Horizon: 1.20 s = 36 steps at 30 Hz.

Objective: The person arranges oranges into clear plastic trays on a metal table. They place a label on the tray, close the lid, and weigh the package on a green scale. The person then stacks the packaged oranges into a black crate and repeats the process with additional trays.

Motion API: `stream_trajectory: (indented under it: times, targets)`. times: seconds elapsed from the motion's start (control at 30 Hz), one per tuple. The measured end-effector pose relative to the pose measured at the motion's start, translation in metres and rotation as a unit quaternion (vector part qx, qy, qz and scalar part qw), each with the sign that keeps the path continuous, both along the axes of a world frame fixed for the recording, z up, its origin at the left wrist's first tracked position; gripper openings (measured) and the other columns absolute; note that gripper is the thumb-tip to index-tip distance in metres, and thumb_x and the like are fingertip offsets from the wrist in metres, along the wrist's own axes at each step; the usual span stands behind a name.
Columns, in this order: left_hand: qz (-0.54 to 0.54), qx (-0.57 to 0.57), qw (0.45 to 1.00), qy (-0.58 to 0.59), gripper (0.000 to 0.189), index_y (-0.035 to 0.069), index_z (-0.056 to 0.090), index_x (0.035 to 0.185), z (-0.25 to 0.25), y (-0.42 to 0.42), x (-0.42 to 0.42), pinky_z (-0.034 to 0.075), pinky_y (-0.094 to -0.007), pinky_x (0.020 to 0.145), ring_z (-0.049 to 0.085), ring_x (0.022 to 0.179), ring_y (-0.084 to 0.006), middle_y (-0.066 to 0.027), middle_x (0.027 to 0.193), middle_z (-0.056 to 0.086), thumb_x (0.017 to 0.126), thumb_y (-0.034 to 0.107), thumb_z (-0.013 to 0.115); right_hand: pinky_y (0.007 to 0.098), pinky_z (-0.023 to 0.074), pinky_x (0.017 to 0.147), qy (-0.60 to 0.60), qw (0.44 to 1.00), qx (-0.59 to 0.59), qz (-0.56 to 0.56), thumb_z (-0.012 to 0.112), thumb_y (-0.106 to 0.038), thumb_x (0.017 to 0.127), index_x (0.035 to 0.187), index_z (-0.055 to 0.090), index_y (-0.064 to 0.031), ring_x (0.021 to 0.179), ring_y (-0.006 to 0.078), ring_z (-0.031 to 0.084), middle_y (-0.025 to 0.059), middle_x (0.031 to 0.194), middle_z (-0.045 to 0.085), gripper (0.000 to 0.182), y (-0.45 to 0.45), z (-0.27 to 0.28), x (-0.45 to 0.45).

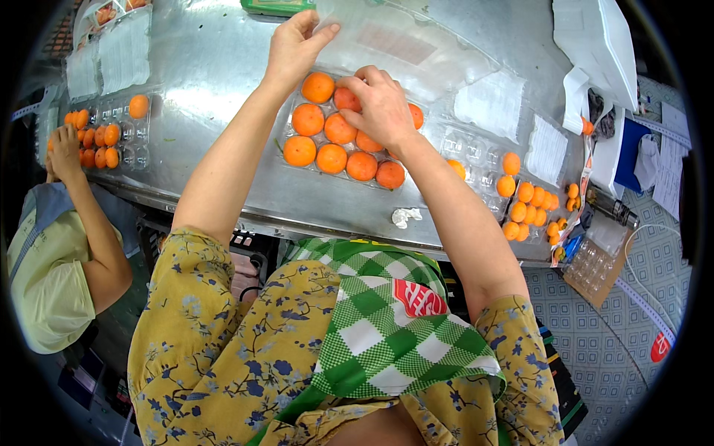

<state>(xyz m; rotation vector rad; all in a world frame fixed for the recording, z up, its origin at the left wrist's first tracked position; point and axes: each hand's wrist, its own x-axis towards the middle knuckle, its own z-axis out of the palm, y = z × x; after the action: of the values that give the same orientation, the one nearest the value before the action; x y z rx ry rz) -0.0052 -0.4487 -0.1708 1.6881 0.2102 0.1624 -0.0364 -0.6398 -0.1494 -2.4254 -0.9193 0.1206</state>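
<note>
A clear plastic tray with round orange fruits, perhaps persimmons, in its cells lies flat before me on the metal table. Above its far left corner, my left hand pinches a thin, see-through sheet, probably plastic film or the tray's lid; which of these I cannot tell. My right hand rests over the tray's far right part, its fingertips touching a redder fruit in the far row. Its palm and wrist hide some of the fruits.
White sheets and clear trays of smaller orange fruits lie to the right, near a white foam box. Crumpled white tissue is by the near edge. At left, a co-worker's hand touches another fruit tray.
</note>
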Motion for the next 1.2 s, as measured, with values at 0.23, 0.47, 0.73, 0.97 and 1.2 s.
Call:
stream_trajectory:
  times: [0.23, 0.47, 0.73, 0.97, 1.2]
  targets:
    - [-0.058, 0.106, 0.991, -0.055, 0.023, 0.004, 0.065, 0.100, 0.047, -0.001, -0.048, 0.046, -0.0277, 0.079, 0.057, 0.092, -0.0149, -0.0065, 0.096, 0.063, 0.077, 0.004, 0.062, 0.0371, 0.0476, 0.073, -0.047, 0.993, 0.110, 0.004, 0.069, -0.011, 0.069, 0.098, 0.061, -0.0079, 0.087, 0.0289, 0.057, 0.0075, 0.094, 0.059, 0.030, -0.025, 0.032, -0.045]
    - [-0.196, 0.278, 0.939, -0.055, 0.055, 0.010, 0.064, 0.115, 0.009, 0.041, -0.137, 0.042, -0.0337, 0.098, 0.051, 0.118, -0.0265, -0.0125, 0.127, 0.053, 0.071, -0.017, 0.043, 0.0308, 0.0494, 0.061, 0.735, 0.646, 0.139, -0.150, 0.059, -0.023, 0.088, 0.107, 0.055, -0.0039, 0.076, 0.0195, 0.062, 0.0089, 0.088, 0.064, 0.026, -0.089, 0.028, -0.143]
    - [-0.048, 0.156, 0.985, 0.057, 0.048, 0.004, 0.052, 0.126, -0.002, 0.008, -0.179, 0.046, -0.0330, 0.088, 0.055, 0.106, -0.0228, -0.0128, 0.121, 0.054, 0.080, 0.007, 0.063, 0.0287, 0.0488, 0.061, 0.710, 0.354, 0.457, -0.402, 0.053, -0.022, 0.093, 0.096, 0.052, -0.0052, 0.069, 0.0162, 0.059, 0.0083, 0.079, 0.061, 0.018, -0.062, -0.018, -0.152]
    - [0.123, -0.226, 0.913, 0.317, 0.027, 0.001, 0.051, 0.109, 0.017, -0.055, -0.242, 0.048, -0.0338, 0.084, 0.058, 0.097, -0.0189, -0.0135, 0.113, 0.055, 0.087, 0.012, 0.062, 0.0279, 0.0449, 0.051, 0.638, 0.413, 0.444, -0.475, 0.051, -0.018, 0.093, 0.084, 0.052, -0.0035, 0.058, 0.0130, 0.054, 0.0060, 0.073, 0.059, 0.017, -0.059, -0.026, -0.144]
    - [0.189, -0.442, 0.812, 0.332, 0.023, -0.002, 0.049, 0.106, 0.005, -0.088, -0.205, 0.049, -0.0397, 0.090, 0.060, 0.101, -0.0302, -0.0167, 0.098, 0.060, 0.093, 0.017, 0.053, 0.0262, 0.0418, 0.049, 0.647, 0.576, 0.307, -0.395, 0.056, -0.022, 0.091, 0.089, 0.057, -0.0035, 0.054, 0.0101, 0.052, 0.0041, 0.063, 0.056, 0.018, -0.079, 0.016, -0.139]
